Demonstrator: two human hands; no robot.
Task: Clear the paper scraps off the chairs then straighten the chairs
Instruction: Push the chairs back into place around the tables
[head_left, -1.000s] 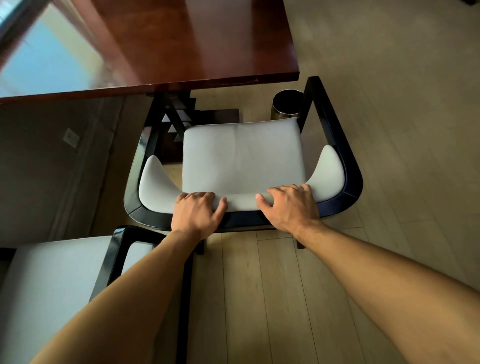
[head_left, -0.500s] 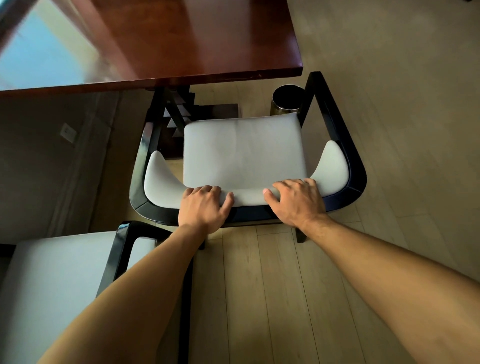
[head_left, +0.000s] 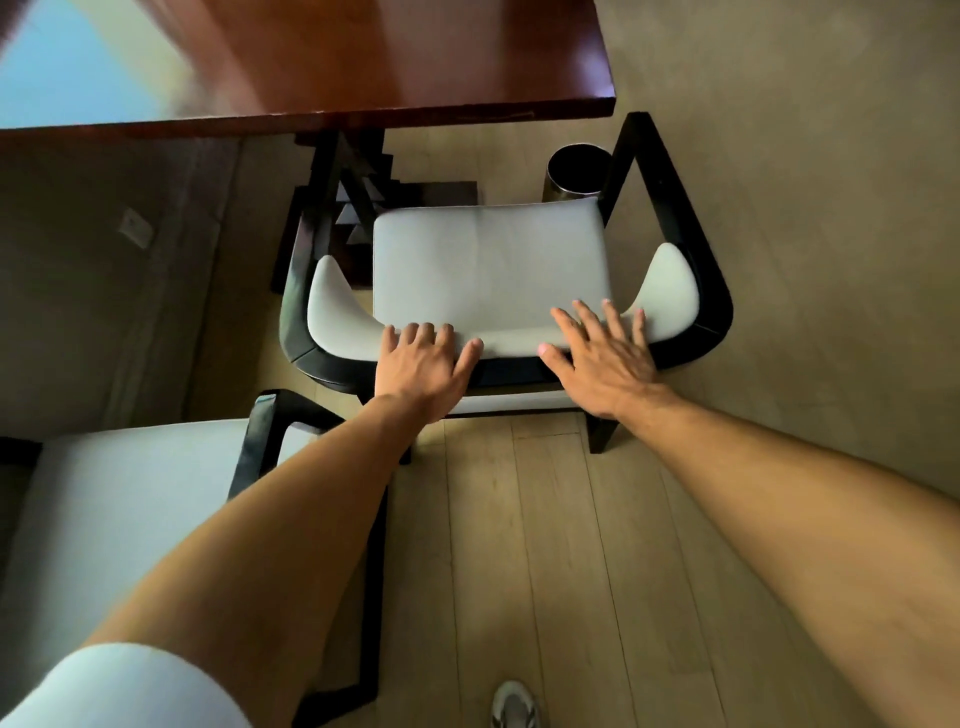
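- No paper scraps visible on the black-framed armchair with pale grey cushions (head_left: 488, 260); clearing judged done here.
- Left hand (head_left: 418, 366) curled over the padded backrest, gripping; right hand (head_left: 605, 358) flat, fingers spread, grasping nothing.
- Seat front just under the glossy red-brown wooden table (head_left: 363, 57) edge; straightening likely near finished.
- Small dark cylindrical bin (head_left: 574, 171) beside the right arm; bare wooden floor (head_left: 545, 545) behind.
- Second grey-seated black chair (head_left: 130, 499) close at left, possibly left to do.
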